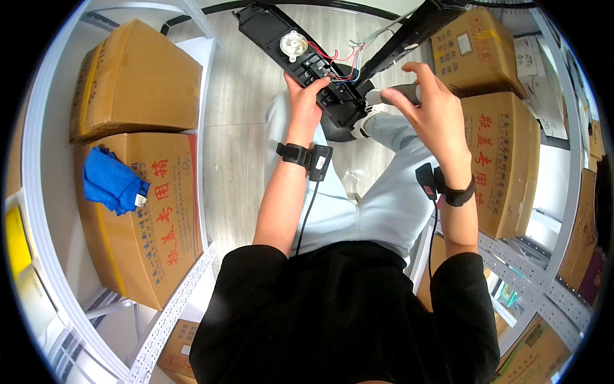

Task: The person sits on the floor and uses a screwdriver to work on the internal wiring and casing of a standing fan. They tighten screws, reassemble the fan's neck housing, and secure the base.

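Note:
My left hand (306,102) is closed on a long black housing (262,32) held at a slant, with a white round part (293,46), small components and red, white and blue wires (350,70) on it. To its right, my right hand (430,112) has its fingers curled at a grey handle (404,95) of a tool, whose far end is by the housing's lower end and too small to make out. A black upright arm (416,32) rises behind the wires. Both my wrists wear black straps with small boxes and cables.
Metal shelves (169,301) flank me. Cardboard boxes (137,86) stand on the left, one beneath a blue cloth (114,179), and more boxes (499,163) stand on the right. My legs and white shoes are below the work, on a pale wood-look floor (233,160).

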`<state>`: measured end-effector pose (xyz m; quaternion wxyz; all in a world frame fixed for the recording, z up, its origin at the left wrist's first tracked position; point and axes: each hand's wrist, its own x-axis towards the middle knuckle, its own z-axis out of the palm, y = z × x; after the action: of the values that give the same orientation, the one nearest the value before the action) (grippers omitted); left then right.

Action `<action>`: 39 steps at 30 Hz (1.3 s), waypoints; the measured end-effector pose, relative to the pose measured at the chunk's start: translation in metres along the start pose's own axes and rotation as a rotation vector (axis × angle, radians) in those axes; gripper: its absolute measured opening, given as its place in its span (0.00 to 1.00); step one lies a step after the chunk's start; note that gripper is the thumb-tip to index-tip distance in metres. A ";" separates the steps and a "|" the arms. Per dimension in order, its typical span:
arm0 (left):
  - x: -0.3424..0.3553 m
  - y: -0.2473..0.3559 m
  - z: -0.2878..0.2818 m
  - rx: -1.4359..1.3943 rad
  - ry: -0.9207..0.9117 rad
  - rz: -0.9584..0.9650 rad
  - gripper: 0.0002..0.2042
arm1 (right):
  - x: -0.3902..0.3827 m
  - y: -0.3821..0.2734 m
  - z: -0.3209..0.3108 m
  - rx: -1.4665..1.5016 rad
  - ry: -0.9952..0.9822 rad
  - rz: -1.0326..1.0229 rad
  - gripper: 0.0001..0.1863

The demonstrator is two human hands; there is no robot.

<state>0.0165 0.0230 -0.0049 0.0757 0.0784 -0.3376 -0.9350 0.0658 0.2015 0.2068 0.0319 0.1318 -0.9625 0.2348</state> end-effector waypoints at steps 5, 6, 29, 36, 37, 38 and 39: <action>-0.001 0.002 0.004 -0.039 0.027 -0.009 0.36 | 0.001 0.015 0.002 0.210 0.028 -0.255 0.27; -0.001 0.002 0.001 -0.014 0.017 -0.021 0.36 | 0.001 0.014 0.003 0.111 0.032 -0.203 0.27; 0.001 0.001 -0.001 0.005 0.028 0.026 0.35 | -0.001 0.018 -0.001 0.191 -0.011 -0.199 0.19; 0.001 -0.002 -0.001 0.047 0.012 0.041 0.34 | 0.002 0.011 -0.002 0.068 -0.063 0.072 0.18; 0.001 -0.002 -0.002 0.048 0.021 0.041 0.35 | 0.001 0.012 -0.002 0.193 -0.027 0.015 0.18; 0.003 -0.003 -0.004 0.048 0.029 0.041 0.35 | 0.001 0.013 0.000 0.212 0.015 -0.054 0.19; 0.003 -0.004 -0.004 0.048 0.037 0.039 0.35 | 0.002 0.014 0.002 0.229 0.056 -0.122 0.20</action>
<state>0.0140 0.0230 -0.0106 0.0983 0.0909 -0.3597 -0.9234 0.0603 0.2127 0.1992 0.0578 0.1860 -0.9184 0.3444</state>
